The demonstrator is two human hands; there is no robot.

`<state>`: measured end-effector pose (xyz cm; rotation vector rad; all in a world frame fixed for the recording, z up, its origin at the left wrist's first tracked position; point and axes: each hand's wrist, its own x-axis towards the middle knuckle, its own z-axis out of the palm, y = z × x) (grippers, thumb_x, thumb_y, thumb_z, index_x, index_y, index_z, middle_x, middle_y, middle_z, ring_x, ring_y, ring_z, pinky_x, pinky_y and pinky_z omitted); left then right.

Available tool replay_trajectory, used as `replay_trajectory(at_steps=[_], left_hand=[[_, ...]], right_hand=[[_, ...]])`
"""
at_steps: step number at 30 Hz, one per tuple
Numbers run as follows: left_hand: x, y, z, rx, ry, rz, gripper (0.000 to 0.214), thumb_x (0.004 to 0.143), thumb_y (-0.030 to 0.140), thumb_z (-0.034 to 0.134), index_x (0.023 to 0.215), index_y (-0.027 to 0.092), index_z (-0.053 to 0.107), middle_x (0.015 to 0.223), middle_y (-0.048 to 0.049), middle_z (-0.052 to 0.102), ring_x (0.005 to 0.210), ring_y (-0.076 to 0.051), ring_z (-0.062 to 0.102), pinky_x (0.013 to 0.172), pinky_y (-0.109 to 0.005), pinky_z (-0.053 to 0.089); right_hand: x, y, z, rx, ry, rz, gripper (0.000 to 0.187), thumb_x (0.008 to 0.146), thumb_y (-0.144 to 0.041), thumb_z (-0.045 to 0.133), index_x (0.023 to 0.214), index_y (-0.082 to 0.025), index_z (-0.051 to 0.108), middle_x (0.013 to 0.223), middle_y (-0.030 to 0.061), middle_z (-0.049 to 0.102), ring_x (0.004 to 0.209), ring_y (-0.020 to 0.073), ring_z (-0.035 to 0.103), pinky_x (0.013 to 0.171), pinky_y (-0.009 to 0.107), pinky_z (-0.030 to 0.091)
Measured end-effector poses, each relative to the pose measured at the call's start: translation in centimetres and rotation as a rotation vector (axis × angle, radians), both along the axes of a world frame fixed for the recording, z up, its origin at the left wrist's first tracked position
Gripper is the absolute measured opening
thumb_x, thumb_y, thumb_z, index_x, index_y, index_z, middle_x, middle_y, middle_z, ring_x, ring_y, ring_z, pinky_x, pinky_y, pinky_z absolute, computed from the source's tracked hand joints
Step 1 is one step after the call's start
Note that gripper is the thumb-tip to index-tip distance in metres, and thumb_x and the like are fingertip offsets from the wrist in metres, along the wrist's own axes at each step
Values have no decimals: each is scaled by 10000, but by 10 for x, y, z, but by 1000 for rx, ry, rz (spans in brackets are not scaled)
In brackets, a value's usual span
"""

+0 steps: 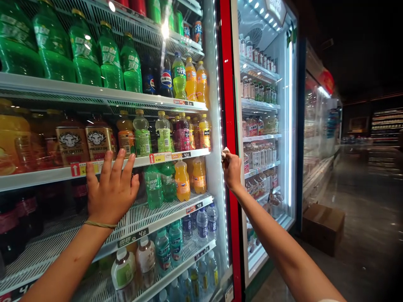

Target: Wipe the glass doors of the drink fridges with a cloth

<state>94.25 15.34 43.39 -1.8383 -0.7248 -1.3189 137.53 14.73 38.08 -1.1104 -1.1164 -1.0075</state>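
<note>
My left hand (111, 191) is spread with its fingers stretched out, palm toward the glass door (163, 31) of a drinks cooler. It seems to lie flat on the glass, in front of the shelf with price tags. My right hand (232, 170) is closed at the right side of the door, beside the red frame (227, 84). A small crumpled whitish piece (225, 152), cloth or paper, pokes out of its fingers. Behind the glass stand green soda bottles (82, 54), orange soda bottles (182, 180) and brown-labelled bottles (100, 138).
A second lit cooler (260, 102) with shelved drinks stands to the right. Beyond it a cardboard box (323, 226) sits on the shiny floor (362, 201). More cabinets line the aisle, with stocked shelves (386, 126) far back.
</note>
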Motion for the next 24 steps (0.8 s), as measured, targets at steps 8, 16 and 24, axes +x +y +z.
replay_trajectory(at_steps=[8,16,24], left_hand=[[0,-2,-1,2,13,53,814,960,240,585,1665,311,185,1711,-91,264,1610,-341,171,1301,-666,26],[2,-1,0,2,0,3,826,942,236,599,1660,334,204,1711,-72,261,1602,-359,190,1296,-689,15],[0,-1,-1,-9,10,15,804,951,243,585,1660,315,213,1710,-77,260,1603,-354,190,1300,-670,21]], right_hand=[[-45,11,-31,-19,-205,58,281,1018,-192,494,1262,-232,627,1259,117,669,1122,253,566,957,419,471],[-45,7,-44,51,89,-50,259,963,-159,494,1188,-216,610,1143,126,645,1066,283,555,917,458,470],[-93,23,18,49,-171,35,245,1009,-191,494,1206,-253,625,1207,107,659,1075,256,559,946,417,462]])
